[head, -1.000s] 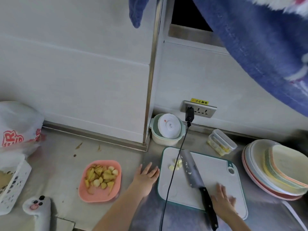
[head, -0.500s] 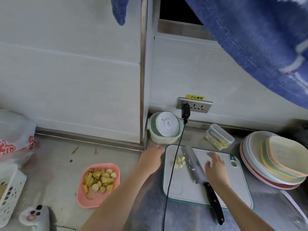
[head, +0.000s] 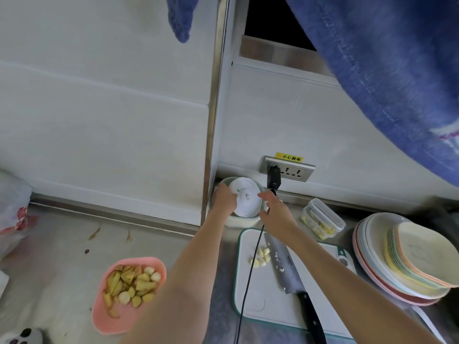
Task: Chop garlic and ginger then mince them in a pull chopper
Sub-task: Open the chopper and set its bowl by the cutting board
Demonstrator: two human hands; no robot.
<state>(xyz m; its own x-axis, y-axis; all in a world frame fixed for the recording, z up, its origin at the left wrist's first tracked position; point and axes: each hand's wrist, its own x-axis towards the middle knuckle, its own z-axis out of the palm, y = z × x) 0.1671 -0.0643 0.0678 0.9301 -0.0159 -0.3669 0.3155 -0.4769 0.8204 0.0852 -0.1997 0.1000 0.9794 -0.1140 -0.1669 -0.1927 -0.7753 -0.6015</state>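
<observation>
Steel counter [head: 62,244]: left hand [head: 223,199], right hand [head: 272,209] both grip pull chopper [head: 244,202] sides.

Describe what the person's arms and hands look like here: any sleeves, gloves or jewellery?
Both forearms are bare up to the frame edge, with no sleeves in view. The left hand and the right hand wear no gloves. No watch or bracelet shows; rings are too small to tell.

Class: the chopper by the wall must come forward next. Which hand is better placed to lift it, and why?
Left. The left hand already lies on the chopper, on its left rim, clear of the cable. The right hand is at its right side beside that cable.
</observation>
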